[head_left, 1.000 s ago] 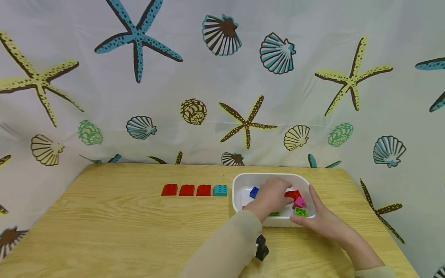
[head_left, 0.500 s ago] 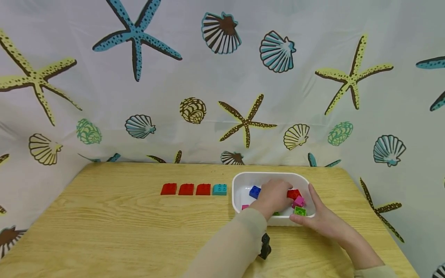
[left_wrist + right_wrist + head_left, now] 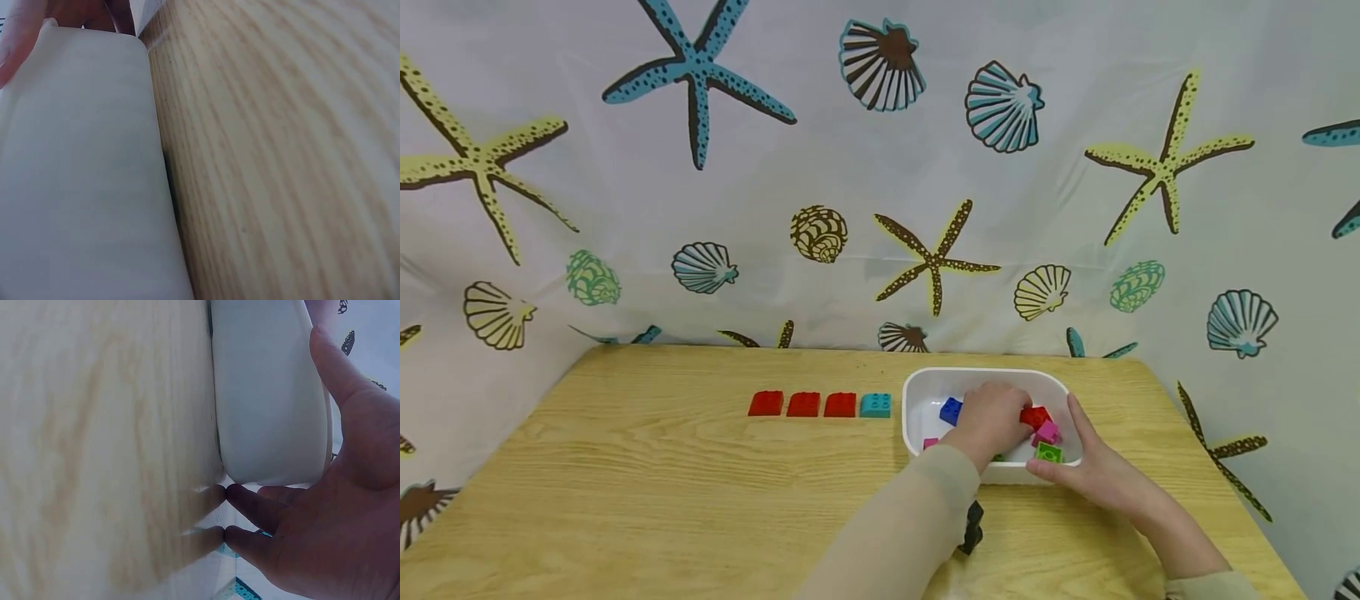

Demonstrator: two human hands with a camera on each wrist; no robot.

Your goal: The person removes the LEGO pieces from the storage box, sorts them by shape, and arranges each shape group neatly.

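My left hand (image 3: 992, 419) reaches down into a white plastic bin (image 3: 917, 379) from its front side. Its fingertips are mostly hidden, close beside a red toy brick (image 3: 1037, 416); whether they pinch anything I cannot tell. My right hand (image 3: 1101, 471) holds the bin's right front corner, thumb at the front rim, fingers along the right end. In the right wrist view this hand (image 3: 350, 481) has lower fingertips touching the table by the bin's end. Inside the bin lie a blue brick (image 3: 951, 410), a pink brick (image 3: 1046, 432) and a green brick (image 3: 1048, 452).
Left of the bin, a row on the wooden table (image 3: 662, 483) has three red bricks, including the leftmost red brick (image 3: 766, 404), and a turquoise brick (image 3: 876, 406). A curtain (image 3: 745, 192) with shells and starfish hangs behind. A black device (image 3: 972, 527) sits at my left wrist.
My left hand has shifted slightly right and deeper among the bricks in the bin. My right hand stays at the bin's corner. The row of bricks is unchanged.
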